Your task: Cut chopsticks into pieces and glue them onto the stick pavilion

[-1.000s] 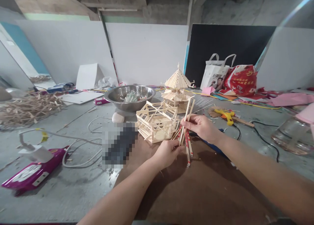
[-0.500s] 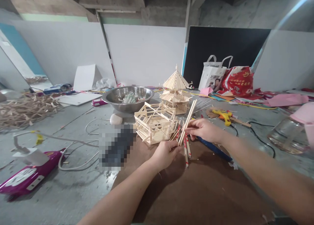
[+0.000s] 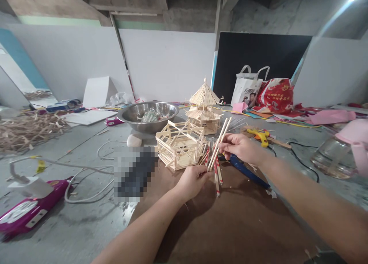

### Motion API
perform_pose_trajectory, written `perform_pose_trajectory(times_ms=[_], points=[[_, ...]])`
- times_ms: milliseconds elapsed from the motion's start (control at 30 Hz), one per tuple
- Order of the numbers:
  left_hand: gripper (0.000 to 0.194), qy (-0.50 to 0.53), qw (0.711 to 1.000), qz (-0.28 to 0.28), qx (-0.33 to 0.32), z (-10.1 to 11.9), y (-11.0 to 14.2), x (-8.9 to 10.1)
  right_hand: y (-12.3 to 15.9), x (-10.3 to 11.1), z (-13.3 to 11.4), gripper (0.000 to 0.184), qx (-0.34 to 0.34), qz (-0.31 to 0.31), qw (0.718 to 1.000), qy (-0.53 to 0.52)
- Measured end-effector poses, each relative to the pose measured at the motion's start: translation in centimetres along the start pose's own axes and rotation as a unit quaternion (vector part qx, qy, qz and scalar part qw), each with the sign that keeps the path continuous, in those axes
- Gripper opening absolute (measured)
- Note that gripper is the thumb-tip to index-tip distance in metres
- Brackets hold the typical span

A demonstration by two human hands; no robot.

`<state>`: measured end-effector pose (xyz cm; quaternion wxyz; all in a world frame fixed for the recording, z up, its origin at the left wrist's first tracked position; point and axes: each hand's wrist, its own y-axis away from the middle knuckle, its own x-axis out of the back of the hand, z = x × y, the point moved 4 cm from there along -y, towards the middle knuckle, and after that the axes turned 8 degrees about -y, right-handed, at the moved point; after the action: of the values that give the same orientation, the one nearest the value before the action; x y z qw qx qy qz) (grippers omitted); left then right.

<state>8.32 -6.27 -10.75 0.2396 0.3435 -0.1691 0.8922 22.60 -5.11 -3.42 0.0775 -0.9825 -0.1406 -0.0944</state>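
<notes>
- A brown board (image 3: 230,225) lies nearest, flat on the grey surface (image 3: 86,233), with both forearms reaching over it.
- The left hand (image 3: 194,182) has its fingers closed on the lower ends of two pale sticks (image 3: 224,133).
- The right hand (image 3: 241,148) pinches the same sticks higher up; they slant upward, close together, their upper ends free.
- Several red-marked sticks (image 3: 217,182) lie on the board, just beyond the left fingertips and partly behind the held pair.
- A blue-handled tool (image 3: 248,174) lies under the right wrist, at the board's edge.
- At far left is a purple power strip (image 3: 20,218) with a white plug (image 3: 33,188) in it; at far right, a clear jug (image 3: 330,162) with a pink top.
- Just beyond the left hand stands an open, many-sided stick frame (image 3: 179,164).
- A yellow glue gun (image 3: 261,136) lies beyond the right hand.
- Behind the frame are a metal bowl (image 3: 132,122) and a stick pavilion (image 3: 204,97) with tiered roofs.
- A white bag (image 3: 244,89) and a red bag (image 3: 277,97) stand before a black panel (image 3: 258,53).
</notes>
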Motion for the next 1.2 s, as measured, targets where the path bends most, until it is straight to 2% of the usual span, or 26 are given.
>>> perform_pose_trajectory(times_ms=[233, 367, 600, 767, 833, 900, 1000, 1133, 1200], points=[[0.033, 0.073, 0.996, -0.039, 0.045, -0.7, -0.1, -0.5, -0.4, -0.9, 0.9, 0.025, -0.006, -0.056, 0.998, 0.010], [0.034, 0.085, 0.993, -0.059, 0.058, -0.9, -0.1, -0.7, -0.9, -1.6, 0.8, 0.023, 0.014, -0.058, 0.998, -0.006], [0.033, 0.093, 0.993, -0.034, 0.061, -0.9, -0.1, -0.4, -1.5, -2.5, 0.6, 0.022, 0.036, -0.050, 0.997, -0.035], [0.034, 0.121, 0.991, -0.006, 0.061, -1.0, -0.2, -0.3, -2.0, -2.4, -0.4, 0.024, 0.048, -0.053, 0.997, -0.024], [0.036, 0.139, 0.988, 0.019, 0.071, -1.1, -0.3, -0.1, -2.4, -1.8, -1.7, 0.024, 0.068, -0.033, 0.997, -0.027], [0.042, 0.144, 0.985, 0.030, 0.087, -1.4, -0.3, -0.2, -3.2, -1.0, -3.5, 0.022, 0.108, 0.017, 0.993, -0.048], [0.040, 0.084, 0.992, 0.020, 0.089, -1.5, -0.3, -0.3, -5.1, -0.3, -6.1, 0.018, 0.184, 0.090, 0.977, -0.058], [0.026, -0.042, 0.998, 0.040, 0.000, -0.4, -0.1, 0.0, -8.8, -1.1, -6.9, 0.016, 0.225, 0.135, 0.965, -0.016], [0.024, -0.083, 0.991, 0.097, -0.051, 0.4, 0.4, 0.9, -10.6, -2.1, -6.7, 0.016, 0.245, 0.131, 0.961, 0.023]])
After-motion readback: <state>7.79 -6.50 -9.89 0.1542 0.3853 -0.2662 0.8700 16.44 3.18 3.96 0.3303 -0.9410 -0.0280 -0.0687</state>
